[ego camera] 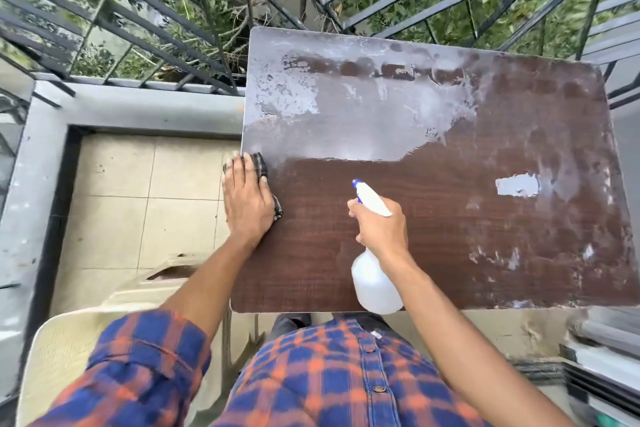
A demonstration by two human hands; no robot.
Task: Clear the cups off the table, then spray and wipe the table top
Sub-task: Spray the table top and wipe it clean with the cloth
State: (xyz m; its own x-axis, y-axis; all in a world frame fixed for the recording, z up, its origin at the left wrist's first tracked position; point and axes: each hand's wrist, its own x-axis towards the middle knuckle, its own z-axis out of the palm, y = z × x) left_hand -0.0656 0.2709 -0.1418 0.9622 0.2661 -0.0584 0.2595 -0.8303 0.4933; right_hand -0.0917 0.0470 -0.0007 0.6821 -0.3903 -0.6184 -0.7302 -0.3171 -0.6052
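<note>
Worktop (450, 236) seen from above: a dark wood-grain board whose far edge sits against a black metal railing (194, 55), with foliage beyond. A pale wet film covers the far left part of the surface, and patchy streaks run down the right side. To your left are beige floor tiles (138, 184) and, near your sleeve, a cream plastic chair (65, 343).

Your left hand (246, 201) lies flat with fingers straight and together. It presses a dark checked cloth (259, 163) onto the worktop's left edge, at the border of the wet film. The cloth shows past the fingertips and beside the thumb.

Your right hand (381, 229) is wrapped round the neck of a white spray bottle (375, 281), held above the near middle of the worktop. The blue nozzle points away from you, and the bottle's body tilts back over the near edge.
</note>
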